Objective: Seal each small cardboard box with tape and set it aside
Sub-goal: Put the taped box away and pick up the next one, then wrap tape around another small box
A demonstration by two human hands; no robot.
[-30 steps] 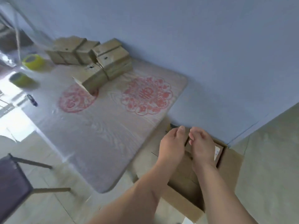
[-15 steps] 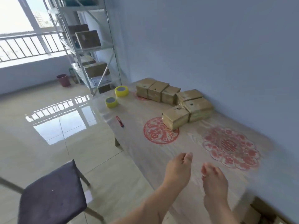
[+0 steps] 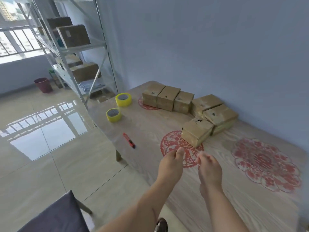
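**Both hands empty above a table of small cartons**

The left hand (image 3: 170, 164) and right hand (image 3: 209, 169) hang side by side over the near part of the table (image 3: 150, 128), palms down, fingers loosely drooping and holding nothing. The table top is pale wood grain under a glossy film, with round red paper-cut designs (image 3: 265, 164) lying flat on it.

The small cardboard boxes (image 3: 197, 133) are squat brown cubes with matte, slightly scuffed faces. They sit toward the far side by the blue wall: three touching in a row, the others clustered to their right, the nearest one lying on the edge of a red design just beyond the fingertips.

Two yellow tape rolls (image 3: 113, 115) lie flat near the table's left end, well apart from the boxes. A slim red utility knife (image 3: 129, 140) lies between them and the hands.

A metal shelf rack (image 3: 100, 52) with larger cartons stands beyond the table, a dark stool (image 3: 56, 216) at lower left on shiny tiles.
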